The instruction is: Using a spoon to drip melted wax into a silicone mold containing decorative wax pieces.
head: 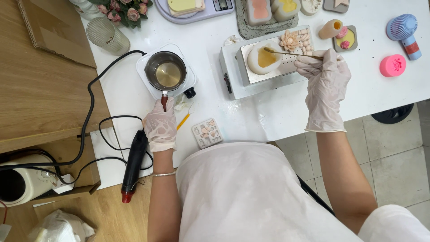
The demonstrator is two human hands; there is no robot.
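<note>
- The left hand, in a thin pale glove, sits left of centre in the frame; its fingers are curled around the dark red handle of a small metal pot.
- The pot stands on a small white hot plate in the upper middle-left, and holds a pale golden liquid.
- The right hand, also gloved, is right of centre; its fingertips pinch the end of a thin metal stick.
- The stick runs leftward, and its tip is over the amber pool inside a round white candle. Whether the tip touches the pool, I cannot tell.
- The candle rests on a grey metal plate in the upper middle, just beside a peach wax flower.
- A small silicone mould with pink pieces lies at the white table edge in the centre, near a yellow pencil.
- A black heat gun with a red tip lies lower left, just beside the left wrist.
- A pink round mould and a blue handheld fan sit in the upper right, well apart from both hands.
</note>
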